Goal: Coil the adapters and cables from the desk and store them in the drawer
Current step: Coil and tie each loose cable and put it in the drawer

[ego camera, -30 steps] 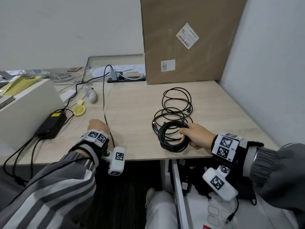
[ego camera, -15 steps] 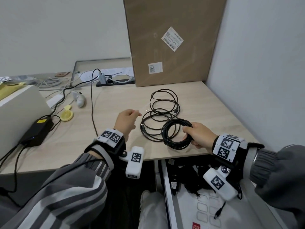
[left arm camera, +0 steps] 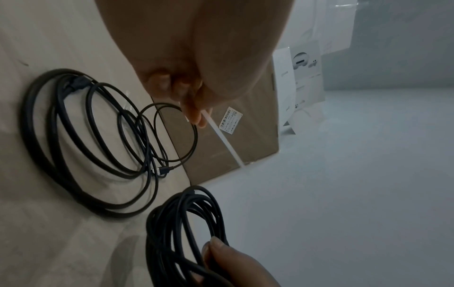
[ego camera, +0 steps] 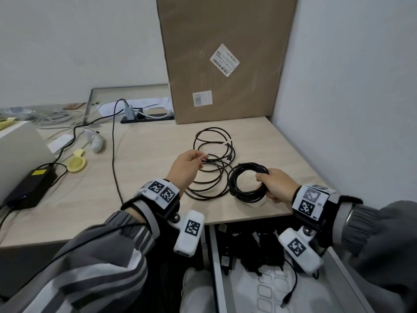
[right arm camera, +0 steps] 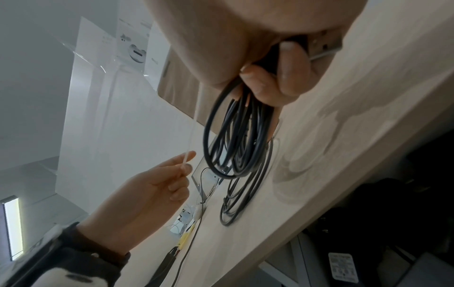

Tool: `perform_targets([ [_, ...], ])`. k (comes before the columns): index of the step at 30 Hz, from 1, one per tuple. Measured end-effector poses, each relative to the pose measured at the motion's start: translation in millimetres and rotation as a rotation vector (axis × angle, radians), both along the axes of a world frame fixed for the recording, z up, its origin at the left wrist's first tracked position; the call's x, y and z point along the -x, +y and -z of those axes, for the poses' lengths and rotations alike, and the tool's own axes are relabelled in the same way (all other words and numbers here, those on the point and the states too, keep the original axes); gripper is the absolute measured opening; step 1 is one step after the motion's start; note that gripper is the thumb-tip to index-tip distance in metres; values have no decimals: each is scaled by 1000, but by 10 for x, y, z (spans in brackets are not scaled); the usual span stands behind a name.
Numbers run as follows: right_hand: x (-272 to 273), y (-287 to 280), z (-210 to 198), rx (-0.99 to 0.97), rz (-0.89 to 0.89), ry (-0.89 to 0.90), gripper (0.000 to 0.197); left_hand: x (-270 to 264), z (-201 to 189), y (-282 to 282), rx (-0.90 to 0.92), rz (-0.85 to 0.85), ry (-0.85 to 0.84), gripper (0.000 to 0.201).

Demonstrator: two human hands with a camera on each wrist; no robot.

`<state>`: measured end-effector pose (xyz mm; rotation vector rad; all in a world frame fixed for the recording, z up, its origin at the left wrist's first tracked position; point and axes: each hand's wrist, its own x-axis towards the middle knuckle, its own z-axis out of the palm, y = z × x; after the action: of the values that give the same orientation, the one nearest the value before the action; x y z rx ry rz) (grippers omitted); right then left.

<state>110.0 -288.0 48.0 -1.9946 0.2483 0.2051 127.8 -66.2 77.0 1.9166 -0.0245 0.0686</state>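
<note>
right hand [ego camera: 274,185] clenched round the tight coil of thick black cable [ego camera: 247,181], thumb over the top of the bundle, fingers wrapped beneath; coil raised off the light wooden desk [ego camera: 144,199] near its front edge, toward the right corner. in the right wrist view same coil [right arm camera: 236,136] hanging from the grip, a metal plug end tucked against the palm.

left hand [ego camera: 186,169] raised above the desk middle, thumb and forefinger pinching a thin white plastic tie strip [left arm camera: 222,136]; other fingers curled in loosely. strip straight, free end pointing away from the hand.

loose sprawl of thinner black cable [ego camera: 212,163] flat on the desk just behind and left of the held coil, loops overlapping, one plug end showing among them.

open drawer [ego camera: 215,263] under the front edge, dark adapters and cords inside at the back.

tall brown cardboard box [ego camera: 223,59] upright at the back right corner. black power brick with yellow label [ego camera: 31,188] near the left edge.
</note>
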Motion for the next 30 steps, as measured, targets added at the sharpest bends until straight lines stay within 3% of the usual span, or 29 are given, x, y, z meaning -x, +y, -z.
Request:
perform_targets([
  [4,-35,-97,-24,32,27,-18,7,25,-48,-15,-118,-28,-39,39],
  [17,-110,-295,0,411,155,-154,23,242,-218,13,-207,56,33,24],
  [23,-67,-251,-39,389,110,-227,27,275,-253,-101,-311,81,66,21],
  [30,67,-74,-126,387,-17,-353,19,264,-168,-315,-145,246,148,25],
])
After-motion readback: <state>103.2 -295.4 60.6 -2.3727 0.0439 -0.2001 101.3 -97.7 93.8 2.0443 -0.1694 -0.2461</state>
